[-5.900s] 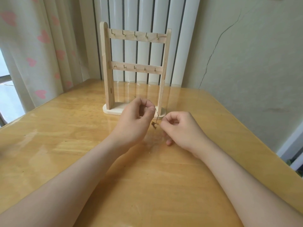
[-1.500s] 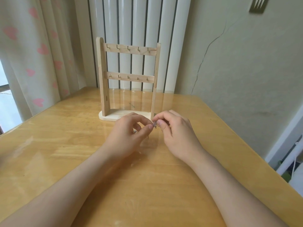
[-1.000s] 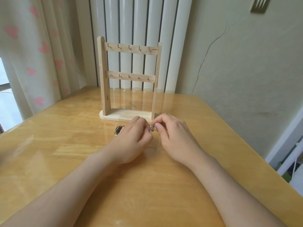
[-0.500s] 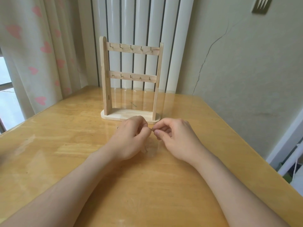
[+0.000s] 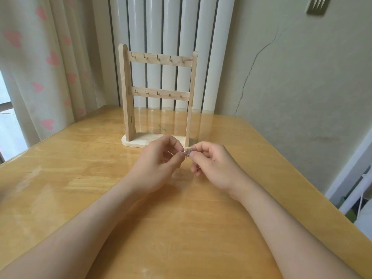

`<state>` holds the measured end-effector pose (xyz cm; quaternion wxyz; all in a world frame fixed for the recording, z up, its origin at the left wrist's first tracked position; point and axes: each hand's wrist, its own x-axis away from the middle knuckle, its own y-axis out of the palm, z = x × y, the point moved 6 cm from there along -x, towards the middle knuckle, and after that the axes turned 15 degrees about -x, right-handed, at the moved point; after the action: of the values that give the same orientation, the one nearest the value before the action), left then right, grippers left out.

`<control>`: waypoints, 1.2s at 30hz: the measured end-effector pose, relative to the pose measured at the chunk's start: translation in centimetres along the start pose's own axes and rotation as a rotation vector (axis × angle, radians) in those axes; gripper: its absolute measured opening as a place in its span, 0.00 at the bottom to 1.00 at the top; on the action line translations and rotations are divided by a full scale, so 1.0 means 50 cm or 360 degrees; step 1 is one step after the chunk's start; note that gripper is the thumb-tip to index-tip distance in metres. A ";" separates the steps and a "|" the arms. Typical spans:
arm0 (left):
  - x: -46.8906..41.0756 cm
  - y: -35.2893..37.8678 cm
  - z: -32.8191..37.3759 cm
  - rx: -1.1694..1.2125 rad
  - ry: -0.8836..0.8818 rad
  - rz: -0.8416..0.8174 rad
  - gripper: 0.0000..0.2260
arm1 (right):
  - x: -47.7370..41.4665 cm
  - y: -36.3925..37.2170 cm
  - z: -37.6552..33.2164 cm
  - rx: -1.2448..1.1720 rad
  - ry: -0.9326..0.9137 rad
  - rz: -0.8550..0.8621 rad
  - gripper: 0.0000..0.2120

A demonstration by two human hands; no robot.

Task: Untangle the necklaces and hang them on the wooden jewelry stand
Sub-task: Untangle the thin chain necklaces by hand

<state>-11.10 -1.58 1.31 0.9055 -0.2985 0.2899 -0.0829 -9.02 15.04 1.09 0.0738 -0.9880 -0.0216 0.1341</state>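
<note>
Jewelry stand (image 5: 126,93) upright in upper ctr of frame on surface (image 5: 70,174), hooks (image 5: 158,57) bare. Just below it, left hand (image 5: 159,166) & right hand (image 5: 213,166) each pinch the necklaces (image 5: 186,153), a tiny tangle btwn them at frame ctr. They look light, limp, snag-prone: prob best held right beside the tangle, teased w/ gentle pulls.

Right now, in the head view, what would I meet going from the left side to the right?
Curtain with pink hearts → left hand → necklaces, pinched by both hands → right hand → cracked wall. The wooden jewelry stand overlaps the hands, so it is left out.
</note>
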 end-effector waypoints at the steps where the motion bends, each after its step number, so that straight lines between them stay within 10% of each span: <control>1: 0.001 0.000 0.003 0.0036 -0.0006 -0.0007 0.03 | 0.000 0.001 0.000 -0.0020 0.0011 -0.0005 0.08; 19: 0.002 -0.007 -0.008 -0.0458 -0.0117 0.0073 0.06 | 0.004 0.023 0.013 -0.0868 0.0400 -0.0121 0.12; 28: -0.001 0.000 -0.044 0.0490 -0.0733 0.0014 0.11 | -0.001 -0.001 0.003 -0.1000 0.0168 0.0041 0.03; 36: 0.006 0.012 -0.023 -0.0057 -0.0524 -0.0196 0.14 | 0.000 0.005 0.008 -0.0984 0.0061 0.0155 0.03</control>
<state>-11.55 -1.75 0.05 0.9286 -0.3412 0.1202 -0.0830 -9.13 14.83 0.69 -0.2363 -0.9658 -0.0128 0.1059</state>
